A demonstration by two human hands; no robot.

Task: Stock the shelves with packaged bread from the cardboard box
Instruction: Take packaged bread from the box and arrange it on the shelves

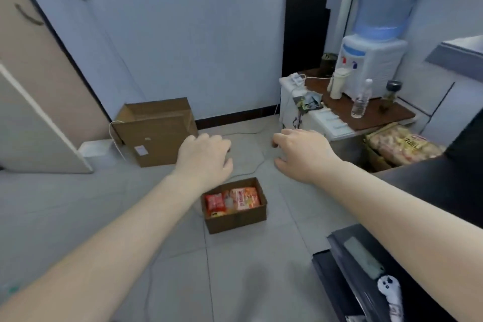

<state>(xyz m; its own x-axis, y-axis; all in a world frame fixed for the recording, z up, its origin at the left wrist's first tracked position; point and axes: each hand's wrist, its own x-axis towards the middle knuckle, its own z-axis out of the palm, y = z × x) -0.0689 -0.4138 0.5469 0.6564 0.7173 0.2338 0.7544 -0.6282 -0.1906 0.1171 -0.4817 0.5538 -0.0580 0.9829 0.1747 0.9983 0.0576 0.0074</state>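
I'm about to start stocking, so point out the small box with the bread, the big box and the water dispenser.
small box (pixel 236 221): head view, front wall.
big box (pixel 159 140): head view, front face.
water dispenser (pixel 376 65): head view, white body.

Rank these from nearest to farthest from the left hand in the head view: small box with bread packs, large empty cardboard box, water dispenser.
From the left hand:
1. Small box, just below it on the floor.
2. Large empty cardboard box, to its left by the wall.
3. Water dispenser, far right on the table.

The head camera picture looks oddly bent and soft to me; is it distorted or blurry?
Head view: wide-angle bending curves the door and forearms; soft focus throughout, so print on the packets in the small cardboard box is unreadable; lighting is even and bluish, shadows faint.
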